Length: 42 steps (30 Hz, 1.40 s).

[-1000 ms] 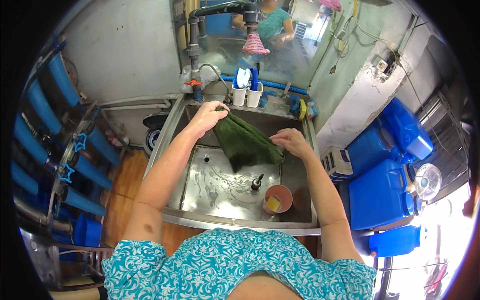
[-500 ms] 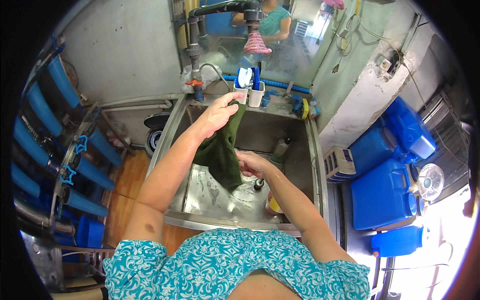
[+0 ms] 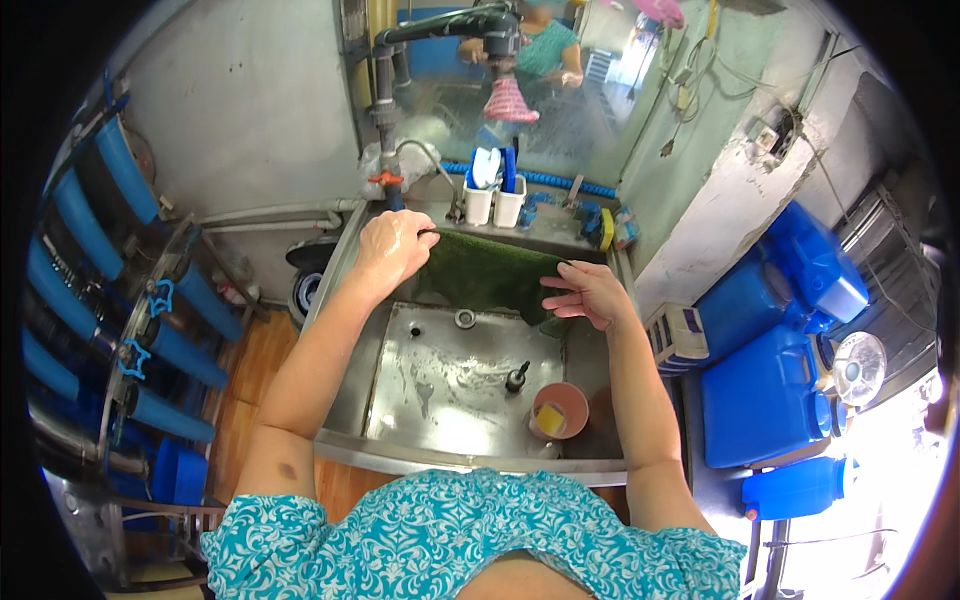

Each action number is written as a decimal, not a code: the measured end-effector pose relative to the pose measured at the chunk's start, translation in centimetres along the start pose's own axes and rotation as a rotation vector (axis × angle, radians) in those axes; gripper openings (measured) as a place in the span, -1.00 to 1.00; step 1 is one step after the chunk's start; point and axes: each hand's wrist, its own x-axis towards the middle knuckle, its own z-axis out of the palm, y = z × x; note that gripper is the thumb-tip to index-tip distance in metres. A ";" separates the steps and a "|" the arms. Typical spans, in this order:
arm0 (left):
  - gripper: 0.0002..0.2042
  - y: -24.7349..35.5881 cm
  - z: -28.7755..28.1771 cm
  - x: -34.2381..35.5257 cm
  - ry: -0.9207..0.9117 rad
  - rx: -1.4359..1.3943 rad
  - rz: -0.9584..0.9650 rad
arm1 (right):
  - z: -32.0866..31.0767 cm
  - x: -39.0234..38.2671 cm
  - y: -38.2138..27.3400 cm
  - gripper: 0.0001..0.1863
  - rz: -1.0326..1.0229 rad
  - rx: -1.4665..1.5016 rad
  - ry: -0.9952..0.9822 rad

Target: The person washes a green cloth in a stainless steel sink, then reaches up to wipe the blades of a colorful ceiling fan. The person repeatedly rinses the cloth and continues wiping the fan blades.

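A dark green cloth (image 3: pixel 490 275) is stretched between my hands over the back part of a steel sink (image 3: pixel 450 425). My left hand (image 3: pixel 392 250) is closed on its upper left corner. At the upper right corner, my right hand (image 3: pixel 592 293) pinches the edge between thumb and forefinger, its other fingers apart. The cloth hangs down from its top edge and hides part of the sink's back wall. Below it, on the sink floor, are a drain (image 3: pixel 465 318), a small dark-topped fitting (image 3: pixel 516 378) and a pink bowl (image 3: pixel 562 408) with a yellow sponge (image 3: pixel 549 418) in it.
Behind the sink stand white holders (image 3: pixel 508 208) with brushes, beneath a dark tap pipe (image 3: pixel 440 35) with a pink-wrapped spout (image 3: pixel 511 101). Blue jugs (image 3: pixel 755 395) stand at the right. Blue cylinders (image 3: pixel 170 405) line a rack at the left.
The cloth, bunched and hanging down from my left hand before, is now spread wide. My right hand has moved up and right to its corner; my left has moved left and down.
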 end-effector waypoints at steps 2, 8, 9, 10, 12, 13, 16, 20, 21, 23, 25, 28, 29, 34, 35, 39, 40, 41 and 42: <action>-0.85 2.6 -1.7 0.1 0.197 -0.122 0.129 | 0.5 -0.7 -1.6 -0.55 -0.220 -0.049 0.170; -0.61 10.0 -6.8 0.4 -0.051 -0.644 0.922 | 4.8 -1.5 -3.4 -0.07 -1.160 0.181 0.305; -0.55 10.7 -6.9 0.5 -0.233 -0.783 0.858 | 4.7 -1.2 -3.9 -0.22 -1.160 0.183 0.296; -0.57 11.1 -7.0 1.2 -0.208 -0.763 0.804 | 4.6 -0.8 -4.4 -0.35 -1.096 0.320 0.192; -0.60 11.5 -6.7 3.2 -0.133 -0.729 0.754 | 3.1 0.2 -6.2 -0.51 -1.178 -0.026 0.390; -0.68 11.5 -6.4 4.4 -0.067 -0.814 0.697 | 2.4 0.9 -7.1 -0.52 -1.131 0.446 0.135; -0.84 11.2 -6.5 9.6 0.156 -0.981 0.337 | -0.1 2.6 -10.3 -0.51 -1.191 0.684 -0.036; -0.86 10.5 -9.8 16.6 0.498 -0.667 0.165 | -2.5 5.5 -15.5 -0.36 -1.283 0.371 0.275; -0.83 10.8 -10.5 17.6 0.567 -0.645 0.160 | -3.1 6.3 -17.4 -0.36 -1.431 0.225 0.371; -0.69 12.0 -11.6 19.1 0.818 -0.228 0.172 | -4.2 7.6 -21.5 -0.37 -1.720 -0.116 0.560; -0.59 13.4 -12.5 20.2 1.087 0.028 0.189 | -4.7 8.5 -25.3 -0.30 -1.675 -0.286 0.789; -0.52 15.1 -14.5 22.6 1.317 0.202 0.183 | -4.6 8.9 -30.4 -0.25 -1.674 -0.634 0.946; -0.52 15.5 -14.9 23.5 1.377 0.259 0.179 | -4.2 9.1 -32.0 -0.26 -1.664 -0.710 0.935; -0.61 15.9 -17.1 27.9 1.302 0.272 0.555 | -2.5 10.7 -37.0 -0.39 -1.698 -0.863 0.882; -0.72 16.1 -17.2 28.5 1.218 0.297 0.600 | -2.3 11.2 -37.8 -0.42 -1.716 -0.903 0.895; -0.65 16.9 -18.4 30.3 1.124 0.156 0.699 | -2.6 12.7 -39.8 -0.64 -1.678 -0.947 0.776; -0.62 16.9 -18.6 30.6 1.131 0.198 0.705 | -2.9 12.9 -40.1 -0.67 -1.717 -0.924 0.660; -0.59 16.9 -18.8 30.8 1.138 0.240 0.710 | -3.3 13.0 -40.1 -0.69 -1.693 -0.944 0.623; -0.56 16.8 -18.9 31.0 1.145 0.282 0.718 | -3.8 13.0 -40.1 -0.70 -1.669 -0.963 0.588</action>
